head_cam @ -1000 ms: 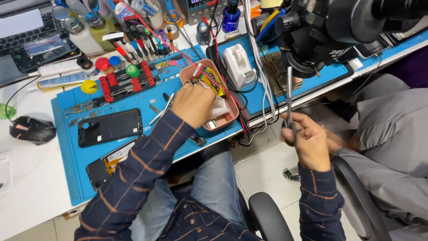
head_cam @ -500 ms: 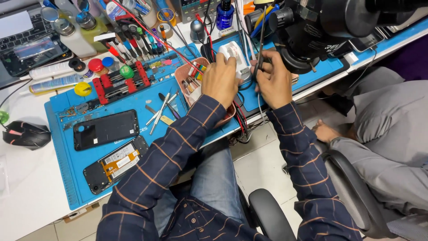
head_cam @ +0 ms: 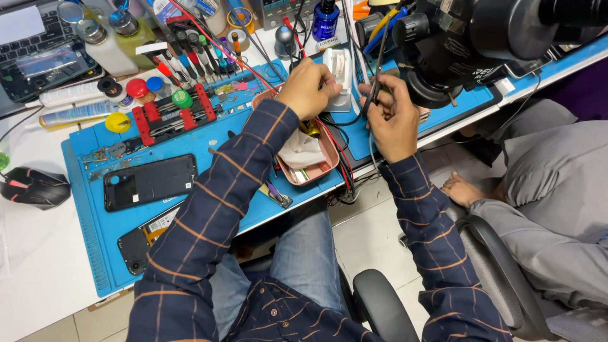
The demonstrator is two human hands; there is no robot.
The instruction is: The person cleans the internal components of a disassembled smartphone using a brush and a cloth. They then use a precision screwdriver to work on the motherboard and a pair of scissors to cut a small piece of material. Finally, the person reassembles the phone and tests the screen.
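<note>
Both hands: left hand [head_cam: 308, 88] touches white holder [head_cam: 337, 79], right hand [head_cam: 394, 117] grips cable [head_cam: 373, 95].

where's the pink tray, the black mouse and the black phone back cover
pink tray [head_cam: 326, 166]: head view, on its bare right rim
black mouse [head_cam: 35, 188]: head view, middle of its top
black phone back cover [head_cam: 152, 182]: head view, centre of the panel

a dark, unlit rectangular phone screen [head_cam: 151, 182] lies near the left edge of the blue work mat [head_cam: 88, 234]. a white rectangular label [head_cam: 163, 220] sits on the opened phone [head_cam: 149, 237] by the mat's front edge. a small meter display [head_cam: 283, 6] stands at the bench's back edge.
</note>
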